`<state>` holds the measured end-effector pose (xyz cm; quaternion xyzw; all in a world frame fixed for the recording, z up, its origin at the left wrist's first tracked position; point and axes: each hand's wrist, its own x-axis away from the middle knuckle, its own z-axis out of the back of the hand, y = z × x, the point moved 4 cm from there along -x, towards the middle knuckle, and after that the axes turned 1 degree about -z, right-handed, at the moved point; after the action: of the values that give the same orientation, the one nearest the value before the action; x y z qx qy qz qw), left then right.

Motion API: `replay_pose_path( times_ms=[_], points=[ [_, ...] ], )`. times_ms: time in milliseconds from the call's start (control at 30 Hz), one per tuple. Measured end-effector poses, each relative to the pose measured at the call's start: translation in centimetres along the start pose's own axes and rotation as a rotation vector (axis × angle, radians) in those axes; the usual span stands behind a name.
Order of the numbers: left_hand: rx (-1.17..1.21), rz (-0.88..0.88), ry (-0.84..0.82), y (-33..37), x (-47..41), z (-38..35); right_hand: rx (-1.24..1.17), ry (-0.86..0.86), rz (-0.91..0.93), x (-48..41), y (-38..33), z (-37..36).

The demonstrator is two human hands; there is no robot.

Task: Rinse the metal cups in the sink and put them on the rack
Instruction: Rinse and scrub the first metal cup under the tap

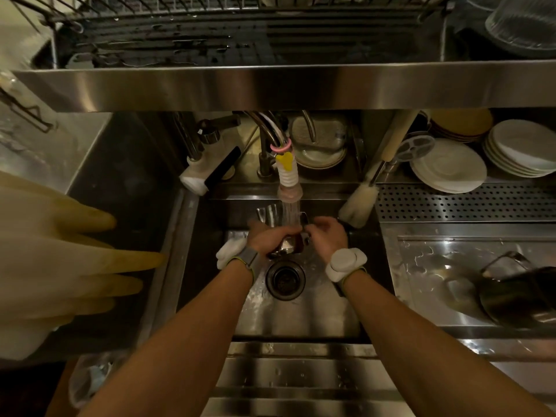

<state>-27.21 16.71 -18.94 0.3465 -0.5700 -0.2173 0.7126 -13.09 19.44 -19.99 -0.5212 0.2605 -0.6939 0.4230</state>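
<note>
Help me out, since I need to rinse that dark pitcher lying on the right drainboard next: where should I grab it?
Take the dark pitcher by its handle, which arches up on the sink-facing side, with your right hand coming from above. It seems tipped over; blur hides more.

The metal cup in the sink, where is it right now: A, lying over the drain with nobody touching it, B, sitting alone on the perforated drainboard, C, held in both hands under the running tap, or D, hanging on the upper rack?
C: the metal cup is gripped by the left hand and the right hand directly beneath the faucet nozzle, with water streaming onto it, above the drain.
</note>
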Motion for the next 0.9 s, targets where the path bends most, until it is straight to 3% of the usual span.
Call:
replay_pose_path(
  times_ms=[133,267,400,467,567,600,733,900],
  points=[
    [0.045,0.008,-0.077,0.8,0.4,-0.4,-0.076,-0.226,-0.031,1.1,-1.3,-1.5],
    [-0.013,0.072,-0.130,0.9,0.5,0.7,-0.120,-0.264,0.013,0.9,-1.0,-2.1],
    [-0.060,0.037,0.116,0.3,-1.1,3.5,-0.018,-0.379,0.017,1.0,-0.5,-3.9],
    [-0.129,0.006,0.194,0.4,-1.6,4.0,-0.010,-0.346,-0.023,0.6,-0.4,-3.7],
    [-0.252,-0.051,0.180,0.7,-1.8,3.9,-0.113,-0.148,-0.046,-0.4,-0.7,-2.4],
    [-0.272,-0.062,0.183,0.9,-1.8,3.9,-0.125,-0.158,-0.019,-0.2,-1.0,-2.4],
    [-0.320,-0.090,0.179,1.3,-2.2,3.9,0.057,-0.445,0.000,1.9,-0.7,-2.9],
    [-0.351,-0.106,0.171,1.0,-2.0,4.2,-0.085,-0.162,-0.024,0.6,-0.2,-1.5]
  ],
)
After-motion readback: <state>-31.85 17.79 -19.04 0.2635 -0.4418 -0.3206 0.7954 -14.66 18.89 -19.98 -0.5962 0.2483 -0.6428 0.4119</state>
